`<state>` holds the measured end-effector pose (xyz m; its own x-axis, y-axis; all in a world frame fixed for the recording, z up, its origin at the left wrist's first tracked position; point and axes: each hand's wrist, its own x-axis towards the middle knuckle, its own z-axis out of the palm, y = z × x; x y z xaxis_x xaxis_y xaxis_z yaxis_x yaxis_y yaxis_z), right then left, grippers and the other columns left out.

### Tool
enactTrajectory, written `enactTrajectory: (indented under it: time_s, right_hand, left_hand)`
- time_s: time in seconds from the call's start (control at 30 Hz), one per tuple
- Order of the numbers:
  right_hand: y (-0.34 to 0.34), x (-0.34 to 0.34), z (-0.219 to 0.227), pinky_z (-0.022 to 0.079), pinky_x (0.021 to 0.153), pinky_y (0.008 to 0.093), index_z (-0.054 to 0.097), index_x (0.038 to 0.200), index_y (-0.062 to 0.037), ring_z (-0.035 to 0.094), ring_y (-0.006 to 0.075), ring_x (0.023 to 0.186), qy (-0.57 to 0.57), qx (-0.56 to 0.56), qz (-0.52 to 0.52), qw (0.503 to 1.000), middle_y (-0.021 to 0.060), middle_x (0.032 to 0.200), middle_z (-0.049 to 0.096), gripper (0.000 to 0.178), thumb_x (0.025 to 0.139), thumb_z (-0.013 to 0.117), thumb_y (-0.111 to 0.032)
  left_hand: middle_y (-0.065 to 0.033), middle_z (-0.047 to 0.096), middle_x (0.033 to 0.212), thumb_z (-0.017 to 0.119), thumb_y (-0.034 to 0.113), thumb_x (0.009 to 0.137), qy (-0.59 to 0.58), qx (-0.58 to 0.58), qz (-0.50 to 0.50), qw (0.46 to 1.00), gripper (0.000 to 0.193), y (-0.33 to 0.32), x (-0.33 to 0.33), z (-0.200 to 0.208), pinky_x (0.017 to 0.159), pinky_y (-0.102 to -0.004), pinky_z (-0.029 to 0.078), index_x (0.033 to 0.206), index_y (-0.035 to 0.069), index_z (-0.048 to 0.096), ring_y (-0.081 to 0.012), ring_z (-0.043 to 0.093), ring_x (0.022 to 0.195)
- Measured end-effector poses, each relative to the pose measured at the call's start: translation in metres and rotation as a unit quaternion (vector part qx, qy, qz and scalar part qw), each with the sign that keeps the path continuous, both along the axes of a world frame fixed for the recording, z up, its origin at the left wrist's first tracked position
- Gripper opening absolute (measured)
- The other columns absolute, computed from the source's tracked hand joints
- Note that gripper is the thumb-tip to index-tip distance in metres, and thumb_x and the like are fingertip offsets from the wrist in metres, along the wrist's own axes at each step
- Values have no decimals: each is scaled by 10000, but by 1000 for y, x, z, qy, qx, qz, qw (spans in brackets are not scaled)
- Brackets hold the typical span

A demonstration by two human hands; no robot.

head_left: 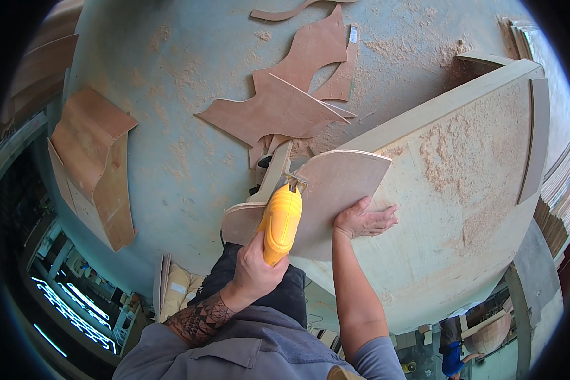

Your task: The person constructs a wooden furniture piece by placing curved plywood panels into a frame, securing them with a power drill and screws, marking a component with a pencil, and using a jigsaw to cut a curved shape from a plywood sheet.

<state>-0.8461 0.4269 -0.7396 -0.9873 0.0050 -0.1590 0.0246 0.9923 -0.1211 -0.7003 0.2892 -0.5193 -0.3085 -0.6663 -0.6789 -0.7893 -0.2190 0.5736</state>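
A yellow jigsaw (283, 218) is gripped in my left hand (258, 265), its front end at the edge of a thin plywood panel (342, 183) with a rounded outline. One rounded end of the panel shows left of the tool; the blade itself is hard to make out. The panel lies over the left end of a large pale wooden worktop (449, 209) and projects beyond it. My right hand (365, 218) rests flat at the panel's right edge, fingers stretched onto the worktop. It grips nothing.
Brown plywood offcuts (272, 107) lie on the dusty grey floor (177, 145) ahead. A curved wooden piece (95, 168) stands at left. Sawdust (462, 152) covers part of the worktop, with a wooden strip (536, 139) at its far right edge. A person in blue (453, 358) is at lower right.
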Motion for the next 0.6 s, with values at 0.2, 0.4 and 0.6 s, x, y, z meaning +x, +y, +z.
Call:
enactTrajectory:
  time_s: [0.2,0.4,0.6]
  right_hand:
    - [0,-1,0,82,1302,623,196,1723,-85,96,461,1637,3,-9,-1,1000,304,1749,102,1016,1005,467,-751]
    - [0,0,0,65,1306,620,191,1724,-85,93,462,1638,1,-13,-4,1000,301,1753,91,1029,998,464,-762]
    - [1,0,0,58,1308,621,188,1726,-87,87,461,1639,-6,-5,-6,1000,288,1759,74,1028,998,468,-756]
  left_hand:
    - [-254,723,969,786,82,855,11,-3,2,1000,359,-2,-3,0,777,-495,604,1148,-31,611,-478,740,884]
    - [-256,721,979,791,82,851,12,4,7,1000,372,-2,-4,-1,786,-497,604,1157,-31,613,-476,739,891]
    - [-217,726,952,775,65,865,3,-11,-1,1000,318,-5,-6,-1,769,-458,594,1139,-21,637,-427,755,873]
